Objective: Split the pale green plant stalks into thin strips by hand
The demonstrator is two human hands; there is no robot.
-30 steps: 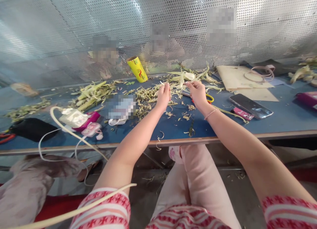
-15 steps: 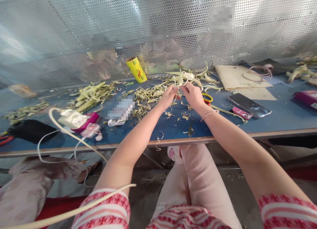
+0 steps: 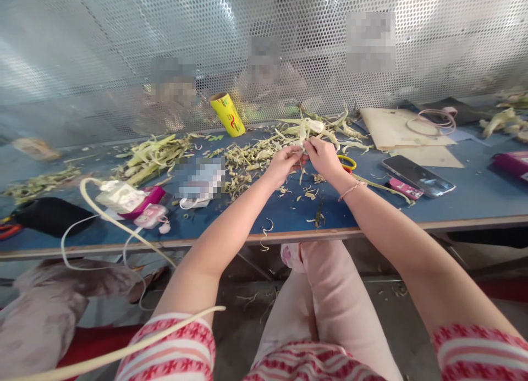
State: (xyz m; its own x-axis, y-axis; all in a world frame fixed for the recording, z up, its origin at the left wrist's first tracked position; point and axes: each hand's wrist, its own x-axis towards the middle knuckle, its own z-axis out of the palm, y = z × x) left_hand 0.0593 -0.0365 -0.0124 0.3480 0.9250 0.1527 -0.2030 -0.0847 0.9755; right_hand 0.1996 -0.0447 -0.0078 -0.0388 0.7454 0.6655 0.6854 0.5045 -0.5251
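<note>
My left hand (image 3: 285, 165) and my right hand (image 3: 324, 158) meet over the blue table, fingertips nearly touching. Both pinch a pale green plant strip (image 3: 301, 173), whose loose end hangs below the fingers; its exact kind is unclear. Part of it is hidden by my fingers. Just behind them lies a heap of peeled, curled plant strips (image 3: 251, 154). Scissors with yellow and red handles (image 3: 347, 162) rest beside my right wrist, partly covered by it. Small scraps (image 3: 310, 193) are scattered on the table in front of my hands.
A yellow cardboard tube (image 3: 228, 115) leans near the perforated metal wall (image 3: 297, 51). Left stand a bundle of stalks (image 3: 154, 155), a charger with cables (image 3: 124, 198) and a black pouch (image 3: 53, 216). A phone (image 3: 418, 175) and brown paper (image 3: 396, 127) lie right. A neighbour's leg (image 3: 45, 315) shows lower left.
My left hand has turned slightly, its fingers now curled further under the right ones. The plant strip's end now hangs down below my fingers.
</note>
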